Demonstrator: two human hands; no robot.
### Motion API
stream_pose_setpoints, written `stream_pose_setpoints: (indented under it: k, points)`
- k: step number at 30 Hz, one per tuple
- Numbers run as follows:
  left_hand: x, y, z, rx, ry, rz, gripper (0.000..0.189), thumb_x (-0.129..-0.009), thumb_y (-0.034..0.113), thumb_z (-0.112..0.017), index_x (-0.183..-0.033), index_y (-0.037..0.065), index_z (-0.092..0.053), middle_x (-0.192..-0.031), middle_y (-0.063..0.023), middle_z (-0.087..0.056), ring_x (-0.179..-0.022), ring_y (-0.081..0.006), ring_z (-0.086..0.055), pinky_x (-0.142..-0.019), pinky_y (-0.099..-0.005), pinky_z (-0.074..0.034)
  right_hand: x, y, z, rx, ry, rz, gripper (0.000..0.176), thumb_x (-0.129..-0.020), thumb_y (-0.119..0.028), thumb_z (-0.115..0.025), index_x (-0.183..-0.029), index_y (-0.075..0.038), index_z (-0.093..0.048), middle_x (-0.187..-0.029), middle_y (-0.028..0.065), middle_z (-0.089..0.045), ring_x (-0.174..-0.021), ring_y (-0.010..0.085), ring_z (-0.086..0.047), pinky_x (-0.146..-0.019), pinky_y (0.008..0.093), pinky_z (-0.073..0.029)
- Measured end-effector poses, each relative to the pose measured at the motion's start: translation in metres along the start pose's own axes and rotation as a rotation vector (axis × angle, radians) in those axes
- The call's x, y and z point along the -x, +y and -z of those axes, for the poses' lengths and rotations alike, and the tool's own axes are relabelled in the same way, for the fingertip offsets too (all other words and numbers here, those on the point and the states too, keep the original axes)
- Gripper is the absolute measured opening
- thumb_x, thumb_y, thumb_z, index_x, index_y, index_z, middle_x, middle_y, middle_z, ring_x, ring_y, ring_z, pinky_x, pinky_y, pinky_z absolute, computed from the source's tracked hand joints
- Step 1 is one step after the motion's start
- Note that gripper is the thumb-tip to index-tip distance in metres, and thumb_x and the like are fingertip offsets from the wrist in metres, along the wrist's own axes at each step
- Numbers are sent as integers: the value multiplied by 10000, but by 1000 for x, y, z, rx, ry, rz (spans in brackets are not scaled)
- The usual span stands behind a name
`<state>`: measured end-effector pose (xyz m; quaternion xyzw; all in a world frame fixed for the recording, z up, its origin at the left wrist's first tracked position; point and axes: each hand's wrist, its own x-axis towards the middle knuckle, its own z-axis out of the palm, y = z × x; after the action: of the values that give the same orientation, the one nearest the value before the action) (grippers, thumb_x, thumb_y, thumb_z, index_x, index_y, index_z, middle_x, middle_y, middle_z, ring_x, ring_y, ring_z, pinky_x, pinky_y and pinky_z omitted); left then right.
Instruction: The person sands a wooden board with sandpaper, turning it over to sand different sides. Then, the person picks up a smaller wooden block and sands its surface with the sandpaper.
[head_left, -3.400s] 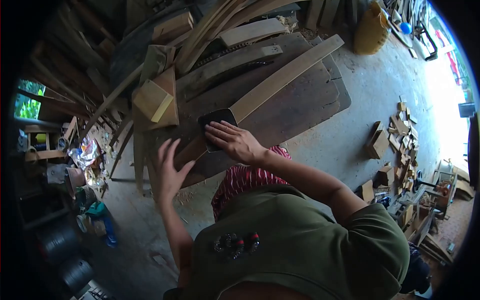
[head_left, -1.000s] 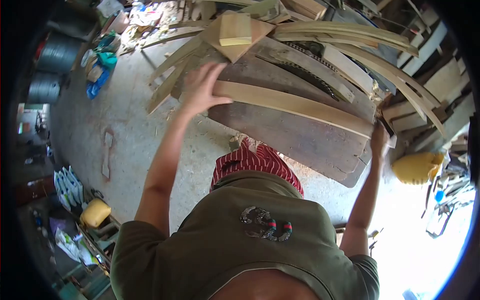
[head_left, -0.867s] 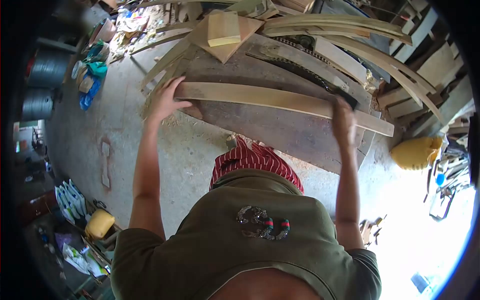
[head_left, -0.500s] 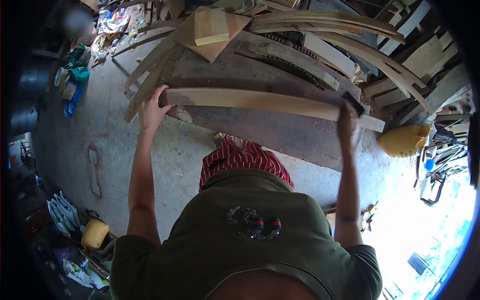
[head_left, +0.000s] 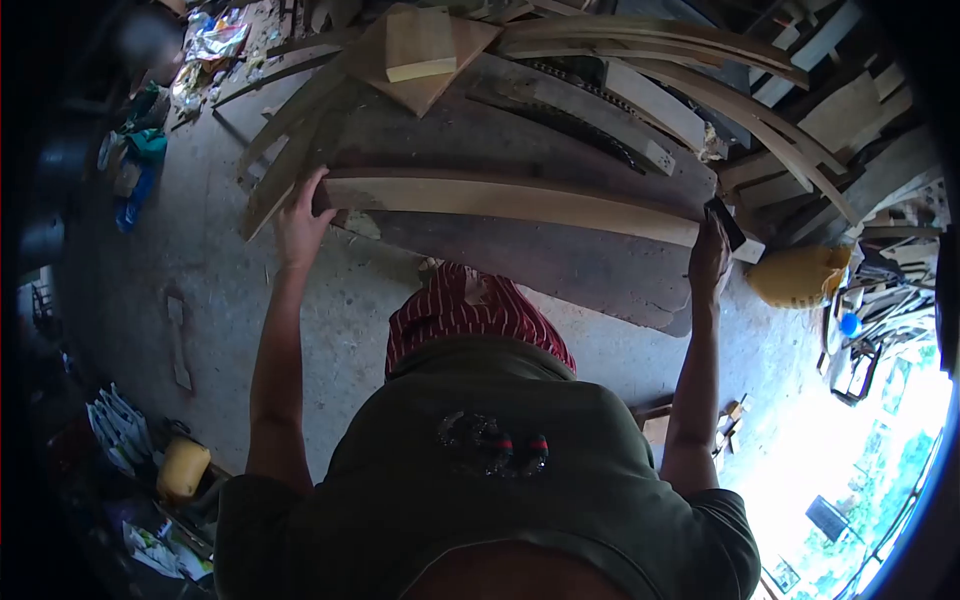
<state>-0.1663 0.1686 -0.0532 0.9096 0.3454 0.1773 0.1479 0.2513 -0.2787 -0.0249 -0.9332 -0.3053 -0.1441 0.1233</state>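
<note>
A long, pale wooden board (head_left: 480, 196) lies across a dark, worn work surface (head_left: 560, 262) in front of me. My left hand (head_left: 302, 222) is closed round the board's left end, thumb on the near side and fingers at the far side. Close to the right end, my right hand (head_left: 709, 255) is wrapped round a dark flat block (head_left: 728, 225) that rests against the board. The block may be a sanding block, but its underside is hidden. A short stretch of the board's end shows beyond it.
Behind the board, a pale wood block (head_left: 420, 45) sits on a square wooden piece (head_left: 460, 70). Curved wooden strips (head_left: 650, 38) are piled at the back right. A yellow sack (head_left: 800, 276) stands right of the work surface, and a yellow container (head_left: 184, 468) is at lower left.
My right hand has slid the dark block a little to the right, toward the board's end. The left hand keeps its hold on the left end. The view has shifted slightly.
</note>
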Motion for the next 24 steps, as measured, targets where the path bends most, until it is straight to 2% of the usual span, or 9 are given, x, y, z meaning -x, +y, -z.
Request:
stream_pose_setpoints:
  k: [2,4,8,10,14,17,20,22,24]
  points:
    - [1,-3,3,6,-18,69,710,-690,86,-820,-1330,182,-527,-1258,-70,-638,-1134,-317,-617,-921,-415,-523,9,-20,-16,-76,13,54,306,-1010,-142,-425,-1192,-2,-628,-1203,179,-651,-1136,330,-615,-1007,416,-471]
    - [0,-8,-5,-11,21,-1,736,-677,106,-835,-1333,217,-521,-1159,-129,-668,-1002,-357,-656,-845,-437,-540,15,-99,-8,-136,-3,210,329,-930,-32,-468,-1233,3,-593,-1242,190,-623,-1176,341,-587,-1007,415,-475]
    - [1,-9,-1,75,-36,76,750,-673,79,-827,-1340,215,-511,-1191,-129,-653,-1046,-351,-642,-868,-428,-538,26,-213,-5,-423,-73,468,415,-867,39,-502,-1274,-5,-569,-1305,194,-581,-1227,367,-544,-1031,455,-459]
    - [2,-8,-4,120,8,-8,735,-679,45,-807,-1338,183,-512,-1298,-80,-609,-1086,-341,-632,-885,-421,-537,27,-202,4,-393,-193,391,411,-864,33,-515,-1269,-2,-572,-1288,209,-590,-1217,376,-554,-1034,445,-462]
    - [-1,0,3,139,6,8,759,-664,58,-820,-1339,175,-494,-1257,-118,-626,-1117,-333,-616,-892,-389,-544,22,-95,-6,-226,-22,211,357,-927,7,-486,-1270,-10,-586,-1272,199,-609,-1196,352,-583,-1013,420,-480]
    - [3,2,1,189,44,-17,753,-655,18,-816,-1325,156,-502,-1285,-96,-615,-1141,-315,-612,-927,-384,-545,25,-101,-10,-133,35,186,349,-955,0,-457,-1280,-16,-585,-1284,196,-605,-1194,335,-587,-1016,419,-482]
    - [4,4,3,183,38,-4,760,-656,9,-816,-1332,154,-500,-1291,-104,-612,-1136,-314,-616,-909,-390,-546,32,-208,-11,-314,-168,273,502,-881,29,-462,-1354,-115,-550,-1412,113,-517,-1322,301,-474,-1037,411,-457]
    - [7,0,5,195,20,-16,761,-659,16,-818,-1337,153,-499,-1286,-110,-615,-1138,-316,-616,-907,-391,-542,40,-292,-22,-367,-340,522,594,-855,-18,-474,-1446,-33,-419,-1502,144,-415,-1405,287,-375,-1165,400,-298]
    - [5,-3,-1,167,-6,30,755,-672,29,-816,-1345,142,-494,-1281,-124,-616,-1146,-323,-612,-908,-396,-533,47,-369,-44,-237,-299,827,547,-889,-92,-451,-1428,-1,-426,-1496,202,-405,-1401,293,-382,-1174,405,-285]
